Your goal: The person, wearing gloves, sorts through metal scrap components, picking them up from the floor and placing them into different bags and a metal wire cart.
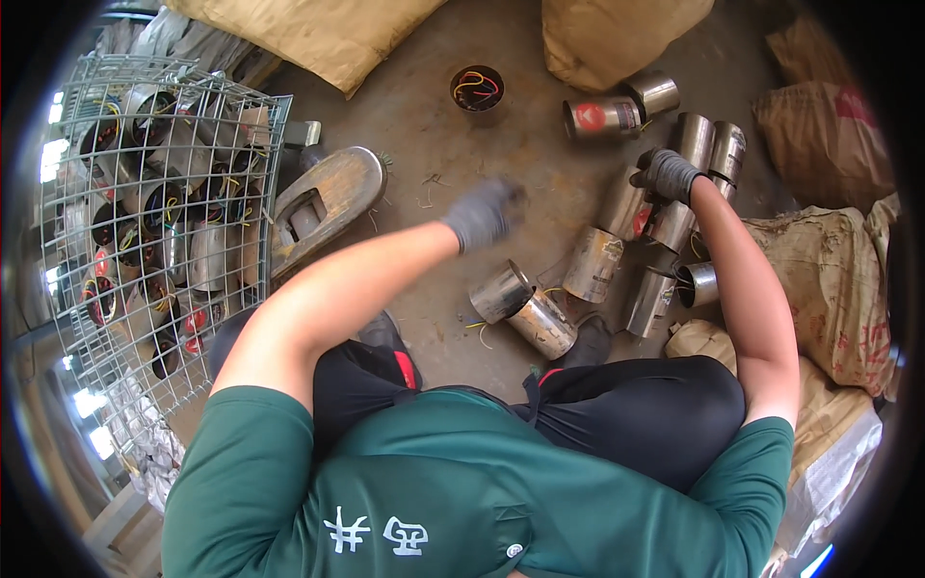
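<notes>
My right hand (665,175), in a grey glove, is at the upper ends of a group of lying metal cylinders. Its fingers curl at the end of one shiny metal cylinder (668,226); the exact grip is partly hidden. Directly left of it lies another metal cylinder (623,200). My left hand (485,214), also gloved in grey, hangs over the floor away from the cylinders, its fingers smeared by motion. Between my feet and that hand lie two worn cylinders, one tilted (500,292) and one with wires beside it (542,325). An upright cylinder (477,89) shows coloured wires inside.
On the left stands a wire mesh cage (164,226) full of similar cylinders with wires. Beside it is a worn metal piece with an oblong opening (332,197). Paper sacks (313,34) lie at the far side, and more sacks (819,289) are piled on the right.
</notes>
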Demonstrator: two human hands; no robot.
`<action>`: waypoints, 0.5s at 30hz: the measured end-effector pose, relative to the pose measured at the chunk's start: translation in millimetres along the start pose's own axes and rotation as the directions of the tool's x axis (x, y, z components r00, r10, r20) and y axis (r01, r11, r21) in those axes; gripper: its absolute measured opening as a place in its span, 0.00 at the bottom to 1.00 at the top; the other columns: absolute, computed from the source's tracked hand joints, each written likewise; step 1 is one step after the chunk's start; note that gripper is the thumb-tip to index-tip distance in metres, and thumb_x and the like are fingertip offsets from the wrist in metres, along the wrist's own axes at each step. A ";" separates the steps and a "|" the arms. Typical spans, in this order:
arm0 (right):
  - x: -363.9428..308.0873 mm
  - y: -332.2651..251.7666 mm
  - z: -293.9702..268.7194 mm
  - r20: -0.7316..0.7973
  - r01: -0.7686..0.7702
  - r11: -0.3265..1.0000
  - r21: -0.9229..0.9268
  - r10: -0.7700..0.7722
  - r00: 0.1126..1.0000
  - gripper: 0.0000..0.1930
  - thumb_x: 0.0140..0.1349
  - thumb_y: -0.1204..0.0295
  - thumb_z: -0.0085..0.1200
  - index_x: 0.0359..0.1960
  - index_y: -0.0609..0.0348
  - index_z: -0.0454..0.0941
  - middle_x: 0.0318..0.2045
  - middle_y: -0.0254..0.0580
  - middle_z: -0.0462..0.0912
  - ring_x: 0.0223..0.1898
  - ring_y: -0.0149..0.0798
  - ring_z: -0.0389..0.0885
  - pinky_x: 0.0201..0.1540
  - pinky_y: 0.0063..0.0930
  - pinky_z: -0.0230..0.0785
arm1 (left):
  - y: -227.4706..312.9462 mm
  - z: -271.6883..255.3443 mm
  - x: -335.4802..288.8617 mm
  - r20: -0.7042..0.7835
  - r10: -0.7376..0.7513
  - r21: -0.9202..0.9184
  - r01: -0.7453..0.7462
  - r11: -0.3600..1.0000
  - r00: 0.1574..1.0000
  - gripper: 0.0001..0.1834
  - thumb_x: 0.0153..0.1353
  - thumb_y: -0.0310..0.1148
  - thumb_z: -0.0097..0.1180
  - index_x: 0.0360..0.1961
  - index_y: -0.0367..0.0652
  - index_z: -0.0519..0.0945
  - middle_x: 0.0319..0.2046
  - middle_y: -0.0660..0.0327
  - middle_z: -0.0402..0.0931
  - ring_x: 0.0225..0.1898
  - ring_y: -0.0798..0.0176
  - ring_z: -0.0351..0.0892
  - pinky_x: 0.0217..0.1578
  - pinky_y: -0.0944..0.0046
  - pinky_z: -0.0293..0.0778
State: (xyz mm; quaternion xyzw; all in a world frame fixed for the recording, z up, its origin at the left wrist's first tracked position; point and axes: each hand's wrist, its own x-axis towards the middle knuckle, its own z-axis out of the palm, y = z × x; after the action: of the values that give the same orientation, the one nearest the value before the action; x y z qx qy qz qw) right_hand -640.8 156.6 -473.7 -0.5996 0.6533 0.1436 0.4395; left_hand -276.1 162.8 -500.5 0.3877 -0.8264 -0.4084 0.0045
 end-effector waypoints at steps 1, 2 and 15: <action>-0.6 -18.5 -4.5 0.017 0.037 0.999 0.014 -0.037 0.999 0.24 0.57 0.60 0.60 0.49 0.66 0.79 0.37 0.60 0.84 0.37 0.56 0.84 0.45 0.43 0.75 | 2.1 11.6 -19.3 0.160 0.180 0.112 -0.199 0.974 0.971 0.22 0.59 0.39 0.59 0.52 0.41 0.79 0.44 0.47 0.81 0.46 0.45 0.80 0.49 0.52 0.76; 1.6 -29.1 -7.1 0.027 0.171 0.951 -0.259 -0.170 0.985 0.24 0.57 0.61 0.59 0.52 0.63 0.78 0.39 0.56 0.84 0.39 0.54 0.84 0.46 0.41 0.75 | 3.0 26.1 -30.3 0.338 0.335 0.178 -0.409 0.895 0.880 0.21 0.59 0.38 0.59 0.53 0.42 0.80 0.45 0.48 0.81 0.46 0.46 0.80 0.50 0.51 0.75; 3.2 -70.1 54.7 -0.281 0.654 0.630 -0.419 -0.775 0.566 0.19 0.53 0.77 0.57 0.49 0.53 0.81 0.45 0.49 0.82 0.47 0.55 0.80 0.53 0.43 0.73 | 26.5 -43.7 -25.1 0.375 0.077 0.513 -0.276 0.813 0.924 0.12 0.59 0.41 0.57 0.38 0.46 0.83 0.33 0.50 0.82 0.38 0.45 0.82 0.40 0.49 0.78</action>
State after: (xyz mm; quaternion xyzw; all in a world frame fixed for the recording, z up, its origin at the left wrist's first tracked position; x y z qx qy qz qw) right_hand -554.7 176.7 -483.6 -0.8827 0.4054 -0.0996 0.2157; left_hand -261.3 159.3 -445.6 0.2165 -0.9302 -0.2079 -0.2114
